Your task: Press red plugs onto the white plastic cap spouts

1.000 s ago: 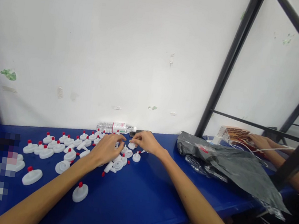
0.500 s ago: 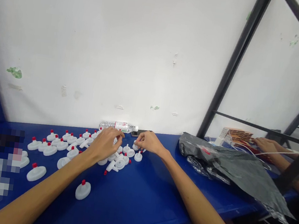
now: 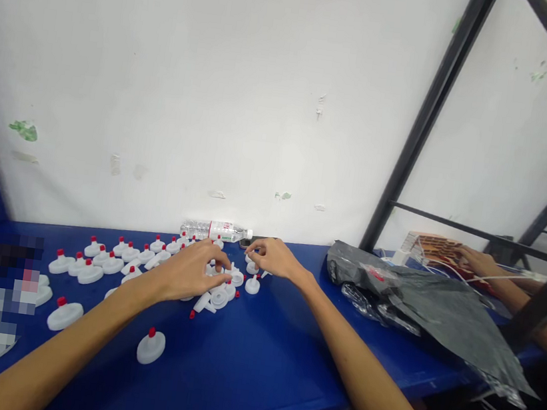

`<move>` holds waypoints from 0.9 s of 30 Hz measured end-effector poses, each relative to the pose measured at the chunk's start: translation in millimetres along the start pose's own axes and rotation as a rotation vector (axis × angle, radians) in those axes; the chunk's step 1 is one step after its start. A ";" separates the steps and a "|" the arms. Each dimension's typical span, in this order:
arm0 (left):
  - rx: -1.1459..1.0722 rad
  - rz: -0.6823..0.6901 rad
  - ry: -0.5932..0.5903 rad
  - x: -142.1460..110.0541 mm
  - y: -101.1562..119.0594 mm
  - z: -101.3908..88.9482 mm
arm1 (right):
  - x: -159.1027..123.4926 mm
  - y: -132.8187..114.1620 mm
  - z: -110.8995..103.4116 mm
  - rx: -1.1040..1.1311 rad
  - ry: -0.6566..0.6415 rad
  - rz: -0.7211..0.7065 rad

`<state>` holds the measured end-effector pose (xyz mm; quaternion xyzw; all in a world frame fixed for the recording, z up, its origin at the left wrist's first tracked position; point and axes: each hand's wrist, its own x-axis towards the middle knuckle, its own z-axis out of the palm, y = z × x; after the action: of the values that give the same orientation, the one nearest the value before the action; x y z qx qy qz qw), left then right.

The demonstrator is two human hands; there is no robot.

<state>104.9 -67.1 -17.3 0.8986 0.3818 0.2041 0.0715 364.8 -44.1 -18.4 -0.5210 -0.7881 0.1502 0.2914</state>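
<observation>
My left hand [image 3: 197, 269] hovers over a loose pile of white plastic nozzle caps [image 3: 220, 296], its thumb and fingers curved with a gap between them. Nothing shows in its grasp. Just right of it, my right hand [image 3: 272, 257] is closed in a pinch at a white nozzle cap [image 3: 252, 267], which the fingers partly hide. Another white cap with a red tip [image 3: 252, 285] stands below that hand. Small loose red tips [image 3: 192, 314] lie around the pile.
Several red-tipped white caps [image 3: 65, 315] stand on the left of the blue table [image 3: 252, 370]. A clear bottle [image 3: 217, 230] lies along the wall beside a dark phone [image 3: 243, 244]. Grey plastic bagging [image 3: 421, 312] covers the right side. Beyond the black frame [image 3: 431, 118], another person's hand [image 3: 480, 262] works.
My left hand has lowered slightly and reached right over the pile, its fingers spreading. My right hand's fingertips have risen a little on the cap. The other person's hand has moved slightly left.
</observation>
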 end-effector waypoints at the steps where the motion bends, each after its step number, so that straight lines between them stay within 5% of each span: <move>1: -0.015 0.006 -0.014 0.3 0.4 3.0 | -0.2 -0.4 0.0 0.003 0.007 -0.010; 11: -0.142 0.000 0.012 6.4 3.2 10.4 | -5.5 -13.6 -1.2 0.127 -0.137 -0.170; 17: -0.023 -0.052 0.097 8.6 -0.9 9.4 | -0.8 -8.0 1.6 0.025 -0.002 -0.123; 22: 0.188 -0.161 0.183 8.7 -22.5 -5.3 | 1.8 5.3 -1.3 -0.149 0.149 -0.045; 27: 0.342 -0.307 0.140 4.0 -57.0 -19.5 | -1.2 5.2 1.4 -0.190 0.107 -0.113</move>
<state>61.7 -24.9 -14.6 0.8126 0.5472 0.1847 -0.0783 368.1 -42.9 -22.6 -0.5083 -0.8102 0.0302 0.2904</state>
